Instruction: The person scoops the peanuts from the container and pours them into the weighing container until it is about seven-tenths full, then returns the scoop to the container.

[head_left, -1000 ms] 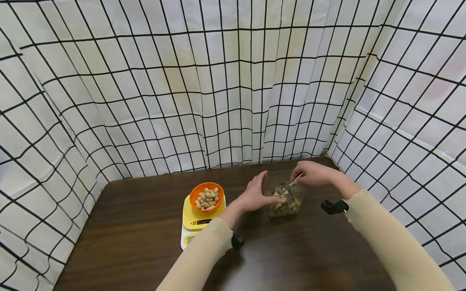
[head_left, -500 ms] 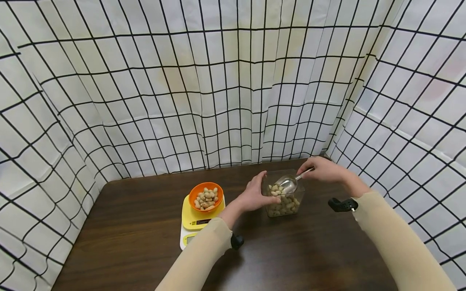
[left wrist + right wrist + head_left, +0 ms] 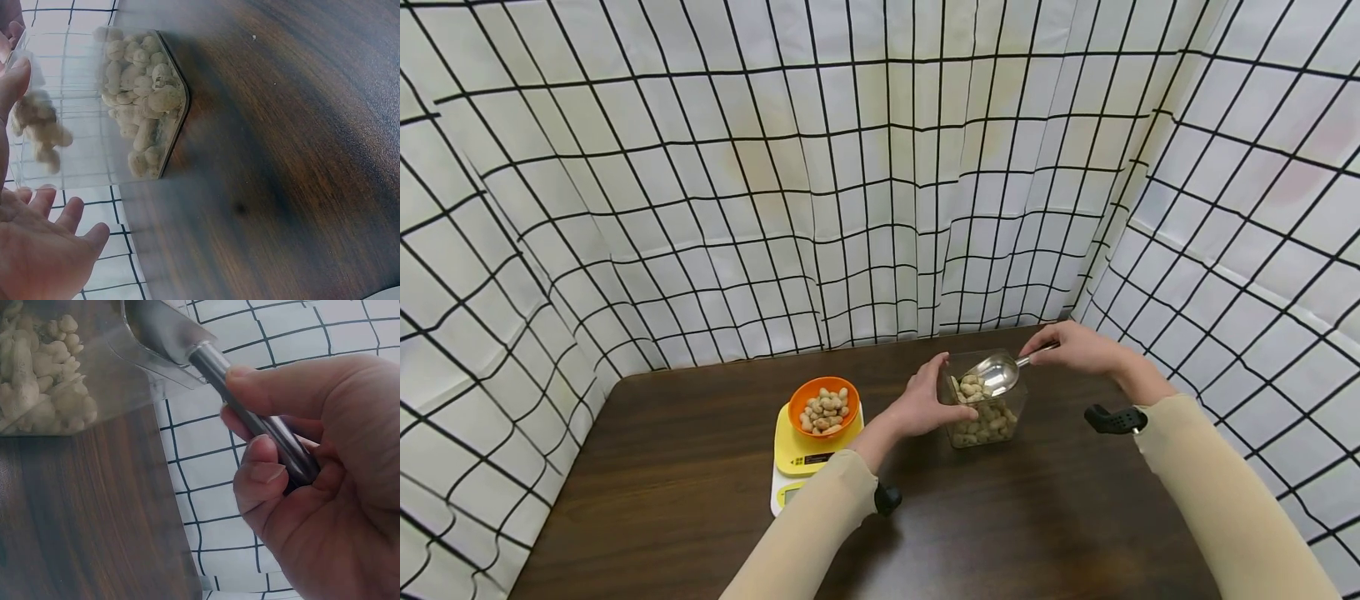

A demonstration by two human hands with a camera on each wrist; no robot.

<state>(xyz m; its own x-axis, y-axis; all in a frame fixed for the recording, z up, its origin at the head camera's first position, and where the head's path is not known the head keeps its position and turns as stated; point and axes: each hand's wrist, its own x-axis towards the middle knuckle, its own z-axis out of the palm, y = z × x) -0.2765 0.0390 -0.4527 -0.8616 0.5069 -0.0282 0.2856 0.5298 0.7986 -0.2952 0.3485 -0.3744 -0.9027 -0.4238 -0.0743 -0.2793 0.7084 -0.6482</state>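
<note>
In the head view my left hand (image 3: 925,404) grips a clear square container (image 3: 1021,408) of unshelled peanuts, thumb on the near side and fingers on the left side. My right hand (image 3: 1075,346) holds a metal scoop (image 3: 997,375) by its handle. The scoop's bowl tilts down into the container's top, with several peanuts (image 3: 968,387) at its front. Close up in the right wrist view, thumb and curled fingers wrap the scoop handle (image 3: 219,375). Through the clear wall (image 3: 84,134) in the left wrist view, a raised clump of peanuts (image 3: 40,131) shows above the rest.
To the left, an orange bowl (image 3: 798,407) with peanuts (image 3: 825,412) stands on a yellow and white kitchen scale (image 3: 793,458). My left forearm partly covers the scale. A dark wooden table (image 3: 662,467) lies below, with gridded white curtains (image 3: 760,250) at its back and sides.
The scoop has risen from among the peanuts and shifted right and back, its bowl now carrying peanuts near the container's top. My left hand has stayed on the container.
</note>
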